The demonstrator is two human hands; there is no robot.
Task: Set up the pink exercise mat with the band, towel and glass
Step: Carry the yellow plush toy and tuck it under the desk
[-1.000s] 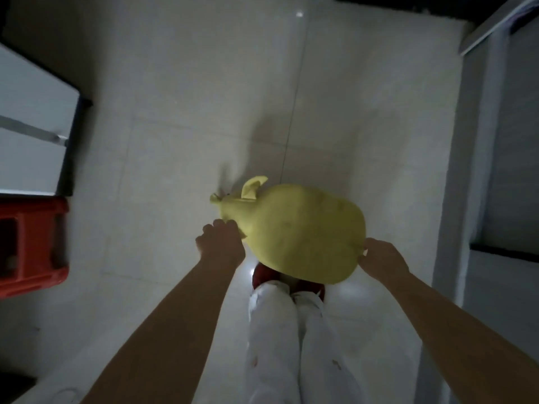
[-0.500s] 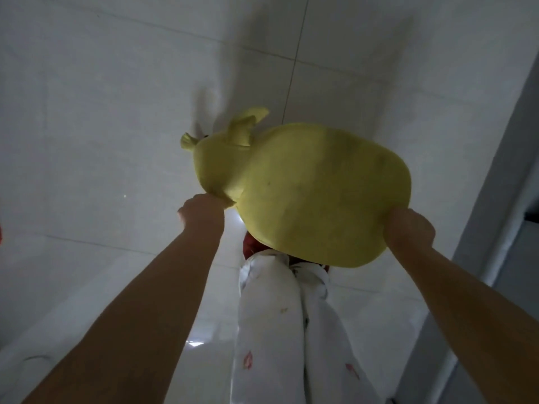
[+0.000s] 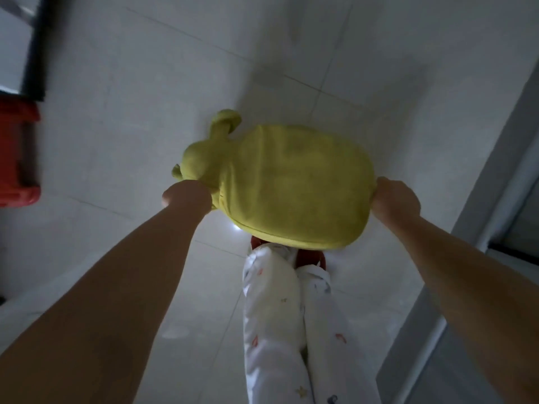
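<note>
— So, what are the hands doing?
— Both grip a yellow-green plush cushion [image 3: 288,185] held out flat above the tiled floor [image 3: 122,118]. The left hand [image 3: 186,196] is clenched on its edge at nine o'clock, just under the small head with ears; the right hand [image 3: 396,199] is clenched on the opposite edge at three o'clock.
— And the pink mat, band, towel, glass?
— None show in this view.
— What lies below?
— White patterned trousers [image 3: 280,310] at six o'clock, with red footwear [image 3: 309,258] peeking out under the cushion's near rim.
— Anything round the edges?
— A red plastic stool [image 3: 17,158] at nine o'clock, a dark-framed panel [image 3: 35,48] at ten o'clock, and a grey frame [image 3: 481,170] running down the three o'clock side.
</note>
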